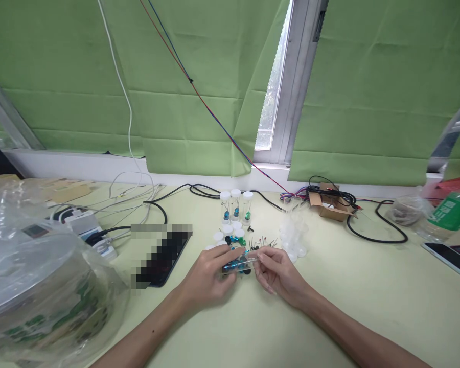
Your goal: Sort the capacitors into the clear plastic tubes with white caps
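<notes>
Illumination is bright, even daylight; the uncovered strip of window [267, 120] is overexposed to near white, the green blind [80, 61] glows softly, and shadows on the surface [368, 271] are faint. Specular glare marks the plastic bag [30, 245] and reduces detail beneath it. Wide-angle distortion tilts and stretches objects toward the edges, including the bottle [452, 212]; fine detail in the clear tube [235, 265] is soft, and blocky pixelation partly masks the phone [172, 261].

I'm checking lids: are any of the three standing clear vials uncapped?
No, all three clear vials have white caps on top.
</notes>
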{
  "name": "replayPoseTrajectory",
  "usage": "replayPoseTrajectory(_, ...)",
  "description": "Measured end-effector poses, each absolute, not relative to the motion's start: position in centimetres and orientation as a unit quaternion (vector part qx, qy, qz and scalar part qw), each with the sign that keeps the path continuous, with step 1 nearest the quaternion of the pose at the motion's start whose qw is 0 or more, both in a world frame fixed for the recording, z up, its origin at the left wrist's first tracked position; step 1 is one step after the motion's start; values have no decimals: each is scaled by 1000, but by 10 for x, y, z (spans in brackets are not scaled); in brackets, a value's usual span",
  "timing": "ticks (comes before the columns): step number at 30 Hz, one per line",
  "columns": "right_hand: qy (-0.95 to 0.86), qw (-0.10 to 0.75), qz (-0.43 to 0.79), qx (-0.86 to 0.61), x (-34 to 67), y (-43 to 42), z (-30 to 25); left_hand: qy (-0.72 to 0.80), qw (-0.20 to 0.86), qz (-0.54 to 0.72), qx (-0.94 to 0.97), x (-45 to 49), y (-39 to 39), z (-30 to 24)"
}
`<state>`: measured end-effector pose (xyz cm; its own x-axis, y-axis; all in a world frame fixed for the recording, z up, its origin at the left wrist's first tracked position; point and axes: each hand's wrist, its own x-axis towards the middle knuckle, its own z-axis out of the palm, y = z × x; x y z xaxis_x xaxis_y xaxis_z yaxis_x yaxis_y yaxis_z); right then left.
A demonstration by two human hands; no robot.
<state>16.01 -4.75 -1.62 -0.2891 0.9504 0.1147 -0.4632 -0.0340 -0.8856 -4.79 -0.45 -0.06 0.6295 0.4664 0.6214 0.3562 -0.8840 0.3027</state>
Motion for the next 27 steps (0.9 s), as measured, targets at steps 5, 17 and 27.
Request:
replayPoseTrajectory(5, -460, 523, 659, -285, 160, -48, -18, 225, 71, 363, 901, -48, -4, -2)
replayPoseTrajectory(17, -462, 518, 661, -285, 160, -46, -22, 212, 38, 355, 910, -49, -5, -1)
replayPoseTrajectory(27, -455, 508, 675, -280, 163, -41, -25, 196, 46, 353, 914, -49, -5, -3)
